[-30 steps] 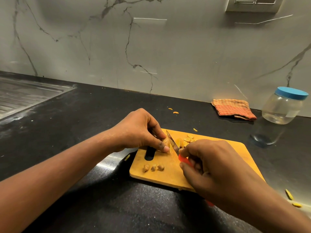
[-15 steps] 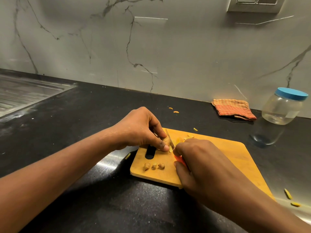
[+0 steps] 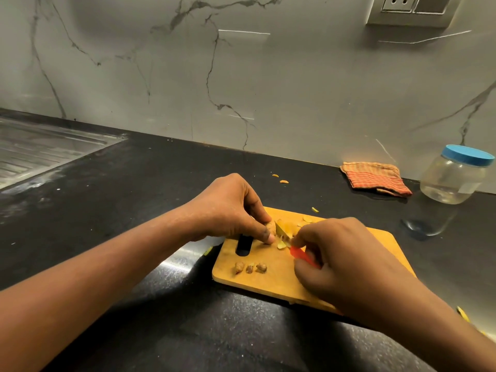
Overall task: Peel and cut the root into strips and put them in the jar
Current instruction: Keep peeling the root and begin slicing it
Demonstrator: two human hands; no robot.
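Pinning the root [image 3: 271, 226] to the wooden cutting board [image 3: 279, 281] with fingertips of the left hand [image 3: 230, 210], gripping a red-handled knife [image 3: 302, 255] in the right hand [image 3: 346, 256], blade against the root. Well apart, by the wall: lidded jar [image 3: 453, 178], lettering illegible.

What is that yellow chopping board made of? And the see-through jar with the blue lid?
The chopping board looks like wood or bamboo: matt yellow-brown and thick, with a cut-out handle slot. The jar looks like clear plastic, though glass is possible: its walls are see-through and glossy. Its lid looks like smooth blue plastic.
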